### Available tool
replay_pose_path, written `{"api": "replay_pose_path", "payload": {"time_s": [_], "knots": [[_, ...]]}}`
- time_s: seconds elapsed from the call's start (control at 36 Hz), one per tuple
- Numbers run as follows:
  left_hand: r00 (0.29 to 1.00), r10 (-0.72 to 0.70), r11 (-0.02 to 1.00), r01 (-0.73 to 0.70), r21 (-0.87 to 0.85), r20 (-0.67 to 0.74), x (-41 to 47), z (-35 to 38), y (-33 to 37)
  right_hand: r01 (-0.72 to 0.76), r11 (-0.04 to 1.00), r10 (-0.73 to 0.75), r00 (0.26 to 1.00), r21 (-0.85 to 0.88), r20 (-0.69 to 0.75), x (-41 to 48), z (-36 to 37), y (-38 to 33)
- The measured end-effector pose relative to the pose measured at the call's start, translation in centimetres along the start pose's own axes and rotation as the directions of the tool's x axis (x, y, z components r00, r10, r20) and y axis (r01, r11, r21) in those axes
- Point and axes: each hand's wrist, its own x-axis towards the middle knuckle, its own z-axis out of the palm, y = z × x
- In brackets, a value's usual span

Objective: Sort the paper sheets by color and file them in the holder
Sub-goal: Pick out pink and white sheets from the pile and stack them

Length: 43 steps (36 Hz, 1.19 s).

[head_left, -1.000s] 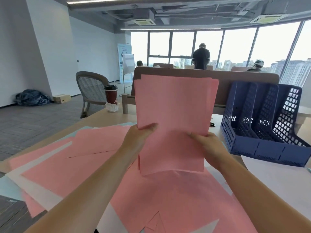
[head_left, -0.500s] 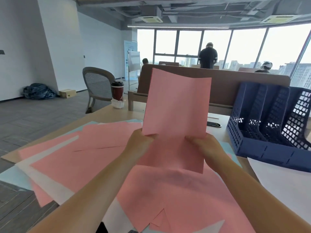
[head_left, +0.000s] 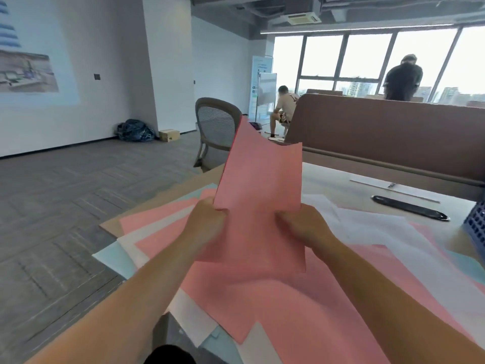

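Stack: pink paper sheets (head_left: 262,185), upright, well left of the blue file holder (head_left: 476,224).
Left hand (head_left: 207,222): fingers curled round its lower left edge.
Right hand (head_left: 301,227): fingers curled round the lower right edge.
Handling: likely light, limp, sheets prone to slide — best gripped low, both sides.
Change: holder showed whole earlier; now only a corner — stack's top curls.

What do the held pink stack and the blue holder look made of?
The pink stack looks like thin matte paper: its top edge bends and curls. The blue holder is probably rigid plastic, given its moulded grid of holes; only a corner shows.
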Motion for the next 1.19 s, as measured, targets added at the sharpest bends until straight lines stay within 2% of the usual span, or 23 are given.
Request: {"api": "replay_pose_path", "payload": {"time_s": [0.11,0.19,0.42,0.56,0.67,0.78,0.94,1.11,1.19], "knots": [[0.997,-0.044,0.998,0.047,0.052,-0.067,2.3,-1.7,-2.3,0.053,0.981,-0.017,0.982,-0.188,0.189,2.7,2.5,-1.1],[0.995,-0.07,0.994,0.077,0.083,-0.075,3.4,-2.4,-3.7,0.04,0.971,0.029,0.959,-0.236,0.281,4.2,3.9,-0.6],[0.986,-0.15,0.985,0.155,0.07,-0.076,3.7,-2.4,-4.9,0.031,0.901,0.091,0.962,-0.433,0.258,4.7,4.8,0.8],[0.976,-0.207,0.978,0.206,-0.026,-0.064,2.9,-1.5,-5.2,0.038,0.805,0.117,0.968,-0.592,0.222,2.6,3.6,1.1],[0.968,-0.252,0.962,0.248,-0.116,-0.013,1.9,-0.6,-5.2,0.052,0.74,0.06,0.988,-0.671,0.143,1.0,2.5,1.1],[0.972,-0.237,0.959,0.233,-0.159,-0.006,1.1,0.2,-4.7,0.026,0.758,-0.004,0.999,-0.652,0.035,0.7,1.6,1.5],[0.979,-0.203,0.973,0.201,-0.116,-0.005,1.6,1.2,-4.3,-0.038,0.821,0.021,0.999,-0.57,-0.035,2.6,0.7,3.4],[0.985,-0.17,0.984,0.169,-0.049,-0.007,3.3,2.2,-3.7,-0.076,0.864,0.06,0.997,-0.497,-0.048,5.1,0.7,4.5],[0.988,-0.151,0.988,0.151,-0.031,-0.001,4.6,2.5,-3.6,-0.078,0.855,0.059,0.997,-0.513,-0.054,7.0,0.6,5.0]]}}
